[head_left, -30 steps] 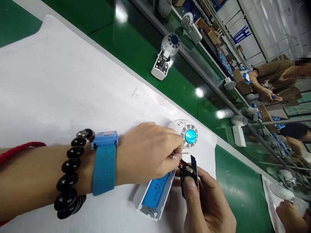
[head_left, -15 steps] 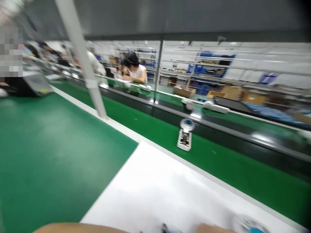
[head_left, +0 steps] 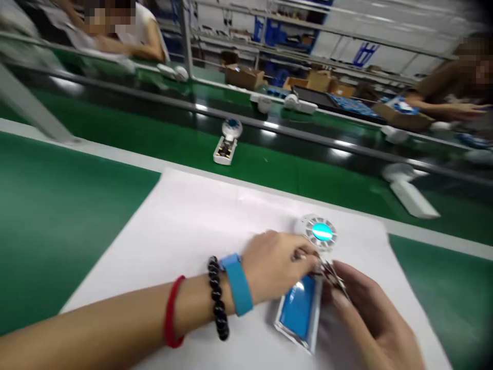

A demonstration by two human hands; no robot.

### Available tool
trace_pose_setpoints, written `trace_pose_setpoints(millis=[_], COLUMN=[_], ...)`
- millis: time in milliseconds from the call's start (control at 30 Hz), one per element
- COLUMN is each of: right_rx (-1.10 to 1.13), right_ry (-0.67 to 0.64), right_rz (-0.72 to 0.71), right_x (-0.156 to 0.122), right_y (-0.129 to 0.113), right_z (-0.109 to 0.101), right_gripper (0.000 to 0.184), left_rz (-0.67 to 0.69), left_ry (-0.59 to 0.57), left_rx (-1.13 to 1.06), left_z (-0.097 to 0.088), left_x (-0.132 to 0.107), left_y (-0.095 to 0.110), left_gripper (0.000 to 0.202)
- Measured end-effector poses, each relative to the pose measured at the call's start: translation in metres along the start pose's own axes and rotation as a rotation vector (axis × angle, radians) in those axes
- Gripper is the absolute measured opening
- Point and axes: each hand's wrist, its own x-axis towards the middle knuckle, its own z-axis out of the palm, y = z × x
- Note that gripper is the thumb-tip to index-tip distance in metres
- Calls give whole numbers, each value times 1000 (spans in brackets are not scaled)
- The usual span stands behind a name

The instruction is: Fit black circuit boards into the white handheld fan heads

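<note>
On the white sheet lies a device like a handheld fan, with a white spoked round head (head_left: 321, 232) around a bright blue disc. Its handle has a blue panel (head_left: 296, 310) with a shiny silvery edge. My left hand (head_left: 275, 264) reaches across from the left, fingers pinched over the joint between head and handle; what they grip is mostly hidden. On the right, my right hand (head_left: 379, 313) holds a slim two-legged metal tool (head_left: 338, 282) between thumb and fingers, its tip close to my left fingertips.
The white sheet (head_left: 192, 226) covers part of the green bench (head_left: 34, 205). Beyond a pale rail runs a green conveyor (head_left: 277, 167), carrying an opened white device (head_left: 227, 144) and another white device (head_left: 410, 190). Co-workers (head_left: 146, 33) sit across the line, near cardboard boxes (head_left: 242, 77).
The view has swung right and down. Both my hands now show over the device on the sheet, where before only blurred parts showed at the bottom edge.
</note>
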Motion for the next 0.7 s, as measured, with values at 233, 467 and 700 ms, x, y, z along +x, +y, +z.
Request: trace_pose_setpoints(millis=[233, 467, 700], right_rx=[29, 63, -14], right_ry=[9, 25, -117], right_rz=[148, 117, 59], right_x=[-10, -8, -1], right_y=[-33, -25, -50], right_z=[10, 6, -17], right_gripper=[43, 41, 43], left_rz=[196, 487, 420], left_ry=[125, 173, 153], left_rx=[130, 429, 396], left_z=[-7, -3, -2], left_x=[-3, -8, -4], left_y=[2, -1, -4], left_gripper=[13, 16, 12])
